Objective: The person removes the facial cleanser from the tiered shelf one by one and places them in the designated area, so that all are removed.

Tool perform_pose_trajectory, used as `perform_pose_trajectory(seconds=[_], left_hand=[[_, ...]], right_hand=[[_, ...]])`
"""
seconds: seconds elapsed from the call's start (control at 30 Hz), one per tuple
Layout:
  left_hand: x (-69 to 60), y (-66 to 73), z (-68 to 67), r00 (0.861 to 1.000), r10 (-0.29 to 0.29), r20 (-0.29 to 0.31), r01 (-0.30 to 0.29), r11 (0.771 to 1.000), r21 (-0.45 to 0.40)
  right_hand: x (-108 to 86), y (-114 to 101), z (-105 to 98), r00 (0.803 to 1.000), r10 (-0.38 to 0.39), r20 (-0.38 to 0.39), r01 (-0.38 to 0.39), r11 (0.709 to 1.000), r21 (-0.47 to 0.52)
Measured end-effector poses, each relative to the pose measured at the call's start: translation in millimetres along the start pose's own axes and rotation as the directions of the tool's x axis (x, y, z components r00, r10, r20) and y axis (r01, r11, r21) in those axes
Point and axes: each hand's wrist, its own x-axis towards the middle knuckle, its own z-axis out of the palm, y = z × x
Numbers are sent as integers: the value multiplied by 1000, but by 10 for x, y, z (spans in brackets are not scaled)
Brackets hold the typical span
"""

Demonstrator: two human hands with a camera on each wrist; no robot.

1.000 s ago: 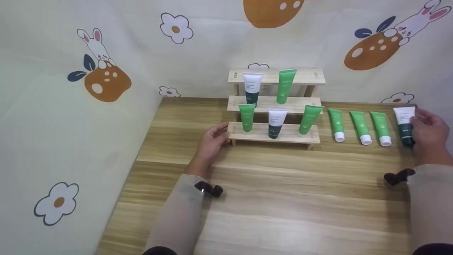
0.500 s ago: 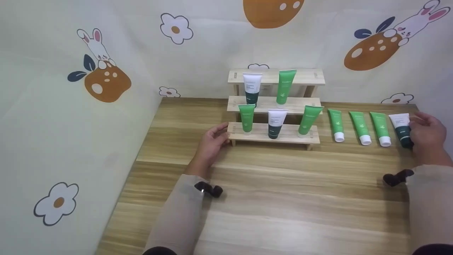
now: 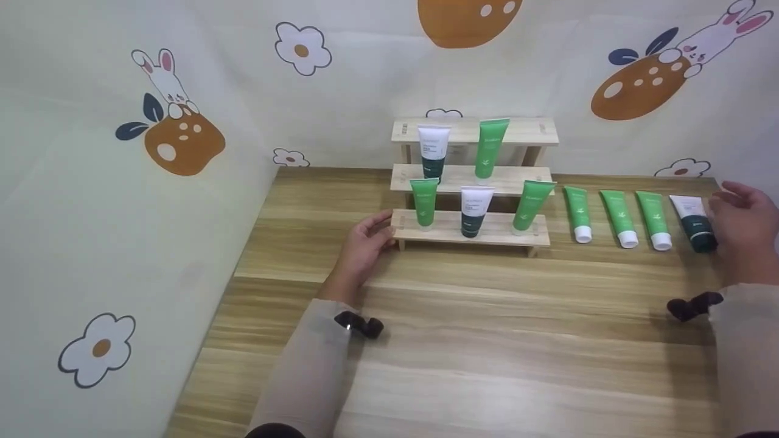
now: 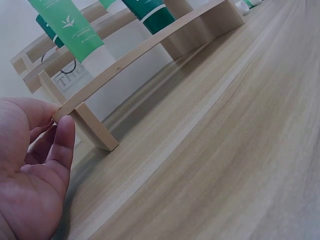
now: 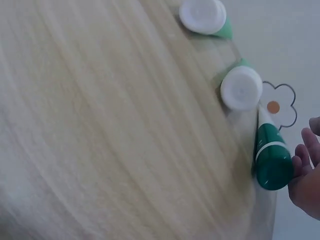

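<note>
A three-tier wooden display stand [image 3: 475, 238] holds several upright squeeze tubes, among them a white-and-dark-green tube [image 3: 477, 210] on its lowest step. At that step's left end, my left hand [image 3: 365, 243] pinches the plank's corner between thumb and fingers; the left wrist view shows the hand [image 4: 37, 165] close against the plank [image 4: 127, 55]. My right hand [image 3: 747, 228] is just right of a lying white-and-dark-green tube [image 3: 694, 224], its fingers loosely bent and holding nothing. In the right wrist view, the fingers are beside the tube's dark green cap [image 5: 275, 170]; whether they touch it I cannot tell.
Three green tubes with white caps lie in a row right of the stand, the nearest to it being this green tube [image 3: 579, 214]. A patterned cloth [image 3: 341, 109] hangs behind and left of the wooden tabletop [image 3: 475, 340].
The white-and-dark-green tube at the right has shifted left and is laid down beside the green tubes. My right hand has let go and moved right. The left hand stays put.
</note>
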Motion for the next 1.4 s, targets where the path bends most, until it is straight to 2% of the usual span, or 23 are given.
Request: perform_pose_trajectory(seconds=[0.1,0.23,0.37,0.43,0.57,0.7,0.87,1.03,1.23,1.4], left_hand=[[10,-1,2,1000,-4,3,4,1000,3],[17,-3,5,1000,-2,3,2,1000,2],[10,-4,4,1000,12,5,-12,1000,-3],[2,-2,3,1000,18,8,-17,1000,-9],[-4,-3,3,1000,23,11,-23,1000,-17],[-1,-6,5,1000,21,9,-21,1000,-9],[-13,7,5,1000,11,9,-11,1000,-4],[-14,13,-7,1000,10,9,-10,1000,18],[-2,6,-8,999,25,23,-25,1000,10],[-9,5,-8,999,22,25,-22,1000,-2]], right_hand=[[-56,-57,14,999,-38,5,38,999,6],[-163,-136,64,994,-102,36,100,993,69],[-291,-231,144,974,-210,82,188,958,217],[-369,-282,189,958,-264,111,216,921,323],[-544,-413,275,930,-326,172,227,874,429],[-731,-550,366,900,-373,225,245,861,446],[-967,-703,514,845,-477,244,322,816,481],[-1186,-845,670,794,-546,267,386,793,472],[-1396,-1012,817,752,-586,302,428,782,453],[-1535,-1146,935,715,-624,314,464,760,455]])
